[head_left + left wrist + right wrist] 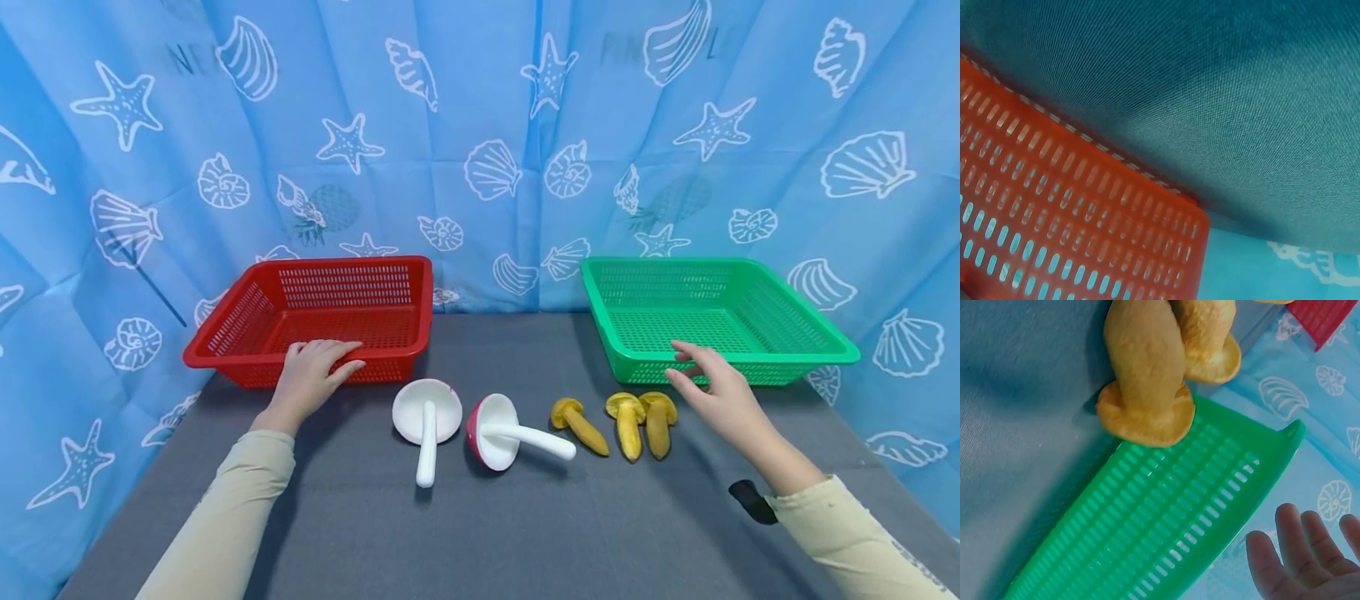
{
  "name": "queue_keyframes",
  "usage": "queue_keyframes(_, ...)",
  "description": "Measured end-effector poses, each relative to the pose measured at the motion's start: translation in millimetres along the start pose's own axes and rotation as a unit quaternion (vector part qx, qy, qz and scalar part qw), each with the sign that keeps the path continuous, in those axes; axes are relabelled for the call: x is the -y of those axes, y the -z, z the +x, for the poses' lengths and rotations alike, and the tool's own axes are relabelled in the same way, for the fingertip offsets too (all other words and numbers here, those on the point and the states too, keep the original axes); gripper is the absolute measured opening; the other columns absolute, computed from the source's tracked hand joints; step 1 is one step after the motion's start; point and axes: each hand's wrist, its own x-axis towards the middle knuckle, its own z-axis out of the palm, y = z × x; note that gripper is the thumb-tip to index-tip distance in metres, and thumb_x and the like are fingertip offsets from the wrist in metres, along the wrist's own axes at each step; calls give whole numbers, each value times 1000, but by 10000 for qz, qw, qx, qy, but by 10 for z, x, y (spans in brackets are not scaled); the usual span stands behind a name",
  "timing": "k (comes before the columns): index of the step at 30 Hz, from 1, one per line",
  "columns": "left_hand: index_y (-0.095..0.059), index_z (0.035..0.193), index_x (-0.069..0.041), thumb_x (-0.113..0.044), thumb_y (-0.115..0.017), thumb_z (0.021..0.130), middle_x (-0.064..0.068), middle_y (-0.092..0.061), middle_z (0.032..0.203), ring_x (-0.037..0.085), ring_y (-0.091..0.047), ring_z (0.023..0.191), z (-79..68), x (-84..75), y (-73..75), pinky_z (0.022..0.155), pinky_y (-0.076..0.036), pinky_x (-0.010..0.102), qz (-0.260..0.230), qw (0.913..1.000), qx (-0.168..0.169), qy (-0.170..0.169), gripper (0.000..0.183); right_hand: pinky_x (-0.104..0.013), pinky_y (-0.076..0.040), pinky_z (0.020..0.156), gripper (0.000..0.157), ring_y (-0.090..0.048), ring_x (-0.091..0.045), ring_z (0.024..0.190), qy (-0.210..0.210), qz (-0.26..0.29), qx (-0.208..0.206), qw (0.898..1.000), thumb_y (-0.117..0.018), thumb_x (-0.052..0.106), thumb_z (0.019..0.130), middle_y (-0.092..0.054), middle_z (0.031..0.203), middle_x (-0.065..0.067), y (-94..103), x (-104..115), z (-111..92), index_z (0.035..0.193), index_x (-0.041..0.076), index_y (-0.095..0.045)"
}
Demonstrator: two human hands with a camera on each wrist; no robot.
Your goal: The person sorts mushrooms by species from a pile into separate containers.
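Observation:
My left hand [313, 375] is at the near rim of the red plastic basket [307, 360], its fingers loosely extended and overlapping the rim in the head view. The left wrist view shows the basket's slotted side [1079, 187] but no hand. By the near side of the green basket [630, 362] is my right hand [716, 392], fingers spread, thumb apart, nothing between them. Just left of it lie two yellow-brown toy mushrooms [658, 425] side by side, with a third, slanted mushroom [588, 432] further left. In the right wrist view, relaxed fingers [1294, 544] show beyond the green rim.
Mid-table lie two larger toy mushrooms with white stems, one white underside up [427, 421], the other showing a red cap edge [495, 433]. A dark grey cloth [480, 533] covers the table. Behind hangs a blue shell-print curtain [480, 100].

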Motion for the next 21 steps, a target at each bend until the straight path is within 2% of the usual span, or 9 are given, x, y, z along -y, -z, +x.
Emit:
queue_keyframes(5, -62, 131, -11, -34, -71, 88, 14, -66, 121, 35, -58, 107, -21, 12, -36, 94, -38, 55, 129, 9997, -173, -58, 49, -39, -49, 66, 46, -57, -43, 98, -32, 165, 47, 9998, -54, 14, 100, -53, 118, -28, -47, 47, -24, 138, -9, -43)
queue_keyframes(15, -65, 126, -12, -33, -71, 89, 13, -69, 112, 33, -59, 99, -21, 35, -88, 88, -39, 52, 112, 9989, -450, -80, 44, -30, -48, 65, 46, -58, -37, 101, -155, 546, 183, 9982, -53, 17, 101, -55, 123, -26, -164, 166, -59, 140, -5, -43)
queue_keyframes(18, -66, 126, -11, -33, -72, 88, 13, -69, 111, 32, -59, 97, -11, 22, -86, 88, -39, 52, 152, 9987, -476, -59, 44, -30, -49, 67, 45, -60, -27, 98, -166, 628, 222, 9976, -53, 17, 101, -56, 123, -24, -199, 192, -63, 140, -4, -44)
queue_keyframes(21, -66, 125, -11, -35, -72, 87, 13, -69, 111, 32, -59, 96, -6, 19, -101, 88, -39, 52, 173, 9985, -510, -35, 46, -30, -49, 68, 45, -59, -23, 97, -255, 791, 314, 9960, -53, 18, 101, -57, 123, -23, -239, 229, -75, 141, -2, -44)
